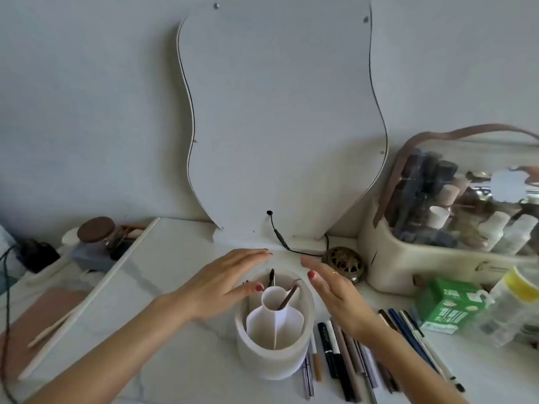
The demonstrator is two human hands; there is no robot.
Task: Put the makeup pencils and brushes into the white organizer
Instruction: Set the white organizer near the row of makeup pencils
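The white organizer [264,355], a round tub with inner dividers, stands on the table in front of me. A thin brown pencil [287,298] leans in its centre tube, and a dark-tipped brush [271,277] stands in a far compartment. My left hand [221,282] hovers flat at the organizer's left rim, fingers apart, holding nothing. My right hand [335,295] is held edge-on at its right side, also holding nothing. Several makeup pencils [338,360] and pens lie on the table right of the organizer, partly under my right forearm.
A wavy white mirror back [280,118] leans on the wall with a black cable [280,240]. At right stand a clear cosmetics case [455,217], a green box [449,304] and a plastic jar [513,304]. A brass ornament [345,262] sits behind. A tray [87,295] lies left.
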